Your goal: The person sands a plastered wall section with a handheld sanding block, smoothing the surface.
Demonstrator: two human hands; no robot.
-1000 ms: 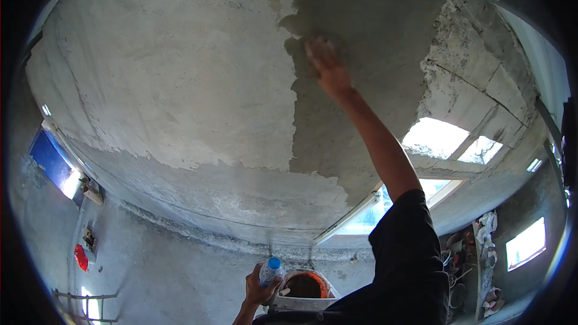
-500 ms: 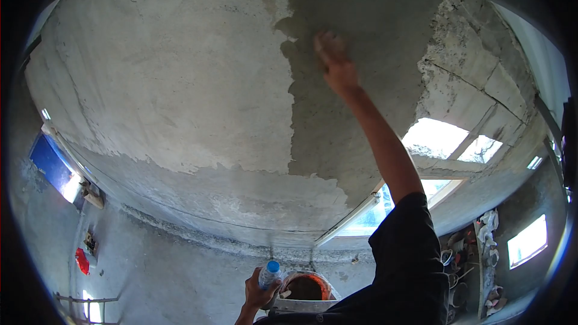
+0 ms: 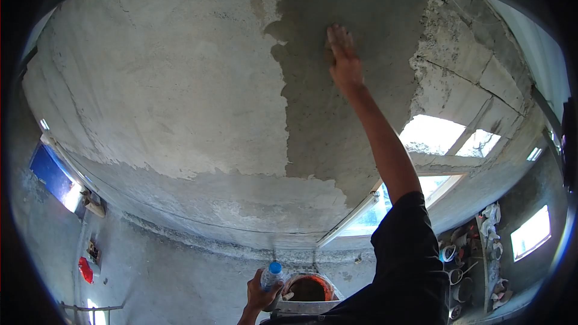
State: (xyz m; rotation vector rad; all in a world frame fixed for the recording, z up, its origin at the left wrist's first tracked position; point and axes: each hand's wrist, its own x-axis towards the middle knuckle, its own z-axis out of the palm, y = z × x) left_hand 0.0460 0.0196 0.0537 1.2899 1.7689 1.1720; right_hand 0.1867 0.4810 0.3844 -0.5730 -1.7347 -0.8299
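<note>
Bottle, clear with a blue cap, is located at the lower centre of the frame, upright with a slight tilt. Left hand is closed around the bottle, with the fingers wrapped about its side below the cap. Right hand is located at the upper centre of the frame, at the end of a raised arm. Its fingers are extended and lie close together, with the hand flat at the dark grey patch of the wall; the grip is open. Whether the palm covers any item cannot be determined. The dark patch runs from the top edge of the frame down towards the centre. A ragged edge separates it from the lighter wall surface, which fills the upper left. To the right of the patch, rough masonry is exposed, with bright openings below it. A window is partly covered by the arm and the black sleeve. A container with an orange inner rim is positioned just beside the left hand, at the bottom centre; its contents appear dark. A blue panel is at the left edge, and a red item lies at the lower left. Buckets and other items are grouped at the lower right.
</note>
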